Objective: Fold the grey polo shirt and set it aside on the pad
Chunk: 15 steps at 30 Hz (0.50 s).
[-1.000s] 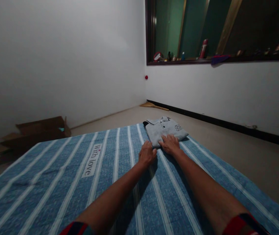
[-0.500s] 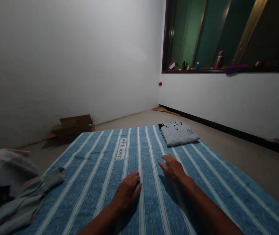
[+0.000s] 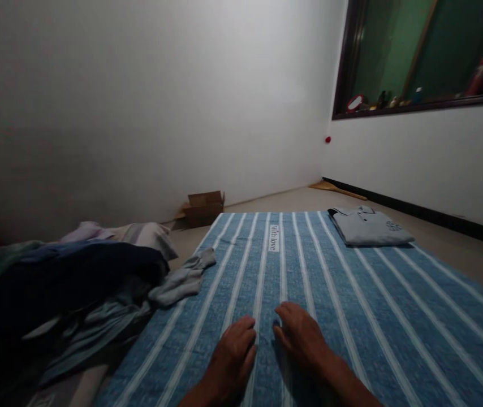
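My left hand [image 3: 233, 355] is over the near part of a blue cloth with white stripes [image 3: 322, 305], its fingers loosely bent and nothing in them. Close to its right, my right hand [image 3: 303, 338] is also empty, with thumb and fingers apart. Whether either hand touches the cloth I cannot tell. A folded grey polo shirt [image 3: 371, 227] with a dark-edged collar lies at the far right of the cloth. Beyond my hands, a white label [image 3: 274, 238] reading "with love" shows on the cloth.
To the left lies a heap of clothes, with a dark garment [image 3: 84, 271] on top and a grey sleeve-like piece [image 3: 186, 278] reaching onto the cloth's edge. A cardboard box [image 3: 202, 209] stands by the wall. A broom-like object [image 3: 337, 189] lies on the floor under the window.
The view has turned left, bringing more of the clothes heap into sight. My hands have come closer together, the right one drawing back from the polo shirt. The shirt stays put.
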Motion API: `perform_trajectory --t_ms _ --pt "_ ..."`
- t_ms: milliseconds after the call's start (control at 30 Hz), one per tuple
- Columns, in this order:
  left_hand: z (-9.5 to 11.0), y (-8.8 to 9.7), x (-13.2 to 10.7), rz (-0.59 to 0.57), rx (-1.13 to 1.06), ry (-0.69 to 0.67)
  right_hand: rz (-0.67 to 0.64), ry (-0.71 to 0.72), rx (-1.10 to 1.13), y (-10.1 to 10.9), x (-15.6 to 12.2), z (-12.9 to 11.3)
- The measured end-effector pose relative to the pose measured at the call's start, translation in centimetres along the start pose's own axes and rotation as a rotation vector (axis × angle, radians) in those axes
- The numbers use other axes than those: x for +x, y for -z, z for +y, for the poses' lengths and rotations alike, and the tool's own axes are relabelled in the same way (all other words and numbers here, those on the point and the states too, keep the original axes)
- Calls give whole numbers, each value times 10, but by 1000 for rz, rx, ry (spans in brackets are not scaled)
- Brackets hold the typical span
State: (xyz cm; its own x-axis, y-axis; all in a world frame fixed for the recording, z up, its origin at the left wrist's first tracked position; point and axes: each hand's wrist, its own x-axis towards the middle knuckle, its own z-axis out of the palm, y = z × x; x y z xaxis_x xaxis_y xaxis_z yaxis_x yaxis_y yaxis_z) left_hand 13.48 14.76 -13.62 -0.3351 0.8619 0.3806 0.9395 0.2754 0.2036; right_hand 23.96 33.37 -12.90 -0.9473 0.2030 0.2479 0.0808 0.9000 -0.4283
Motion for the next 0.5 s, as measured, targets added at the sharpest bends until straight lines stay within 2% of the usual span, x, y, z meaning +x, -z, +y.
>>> perform_trajectory --t_ms 100,167,333,500 --pt "12 6 -11 3 -5 29 130 65 -88 -31 -12 0" --pt "20 7 -13 3 -15 57 194 115 -118 -45 -19 5" --pt "27 6 -15 -4 -64 105 272 135 -101 -53 -28 13" --pt "26 3 -20 -25 -83 109 274 157 -117 -59 -32 20"
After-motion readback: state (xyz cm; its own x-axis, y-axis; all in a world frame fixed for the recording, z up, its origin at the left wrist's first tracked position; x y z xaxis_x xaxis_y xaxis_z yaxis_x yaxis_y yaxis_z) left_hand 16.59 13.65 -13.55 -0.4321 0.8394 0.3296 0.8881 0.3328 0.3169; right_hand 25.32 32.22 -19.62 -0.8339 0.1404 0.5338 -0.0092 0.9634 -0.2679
